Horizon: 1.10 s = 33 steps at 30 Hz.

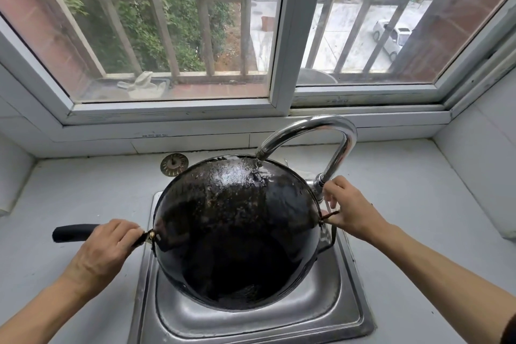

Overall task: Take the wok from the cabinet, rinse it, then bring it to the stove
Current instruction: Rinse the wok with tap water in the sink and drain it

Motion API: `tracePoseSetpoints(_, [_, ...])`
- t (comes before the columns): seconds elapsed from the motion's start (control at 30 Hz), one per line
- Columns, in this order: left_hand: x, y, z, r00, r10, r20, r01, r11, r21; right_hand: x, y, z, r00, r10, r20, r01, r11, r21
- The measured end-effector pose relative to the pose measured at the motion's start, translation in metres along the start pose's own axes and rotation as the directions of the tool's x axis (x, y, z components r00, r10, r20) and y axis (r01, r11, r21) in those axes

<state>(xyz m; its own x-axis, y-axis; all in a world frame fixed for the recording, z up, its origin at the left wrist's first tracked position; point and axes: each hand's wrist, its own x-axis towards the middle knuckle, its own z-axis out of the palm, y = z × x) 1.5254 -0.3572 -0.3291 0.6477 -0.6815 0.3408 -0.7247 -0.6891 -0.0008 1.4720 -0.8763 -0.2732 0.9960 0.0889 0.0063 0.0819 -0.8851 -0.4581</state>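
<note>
While you are holding the wok [237, 234] tilted over the sink [346, 313], its wide black bowl is filling most of the basin's opening and its far rim is sitting under the spout of the faucet [332, 134], where the upper inside wall is glistening with water. Judge it as a stiff, fairly heavy metal vessel: it is not flexing, and its breadth is putting weight well out from either grip, so you are sharing the load between both sides. The wet surface is likely slippery, so you are wise to be keeping off the bowl itself. Around the sink, the pale worktop [83, 198] is carrying a loose drain strainer [174, 165] near the back wall, apart from the wok.

Your left hand [107, 246] is wrapping the long handle [75, 232] close to where it joins the rim, fingers closed around it; this is the main lifting point. Your right hand [349, 209] is pinching the small loop handle [331, 215] on the opposite rim, fingers narrowed onto it, steadying the tilt. For carrying to the stove, these same two points are looking like the soundest holds.
</note>
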Motion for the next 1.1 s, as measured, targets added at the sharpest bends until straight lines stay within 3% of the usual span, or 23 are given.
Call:
tracePoseSetpoints(0.57, [0.016,-0.002,0.003,0.999,0.039,0.003,-0.039,0.999,0.005,-0.010,0.016,0.001,0.996,-0.073,-0.056,0.071,0.997,-0.023])
tracePoseSetpoints(1.1, [0.053,-0.002,0.002,0.985,0.175,0.008,-0.174,0.984,-0.028,-0.035,0.036,0.000,0.999,0.030,-0.038,-0.030,1.000,0.003])
